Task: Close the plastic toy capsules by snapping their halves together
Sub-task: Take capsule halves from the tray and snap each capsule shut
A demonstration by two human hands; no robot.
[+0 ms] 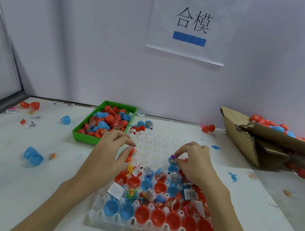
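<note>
A translucent white tray lies in front of me, its near rows filled with open red and blue capsule halves holding small toys and paper slips. My left hand hovers over the tray's left side, fingers curled round a red capsule half. My right hand is over the tray's right side, its fingertips pinching a blue capsule half with a small purple toy in it. The tray's far rows are empty cups.
A green bin of red and blue capsules stands behind the tray on the left. A torn cardboard box with more capsules lies at the right. Loose blue halves, toys and paper slips are scattered over the white table.
</note>
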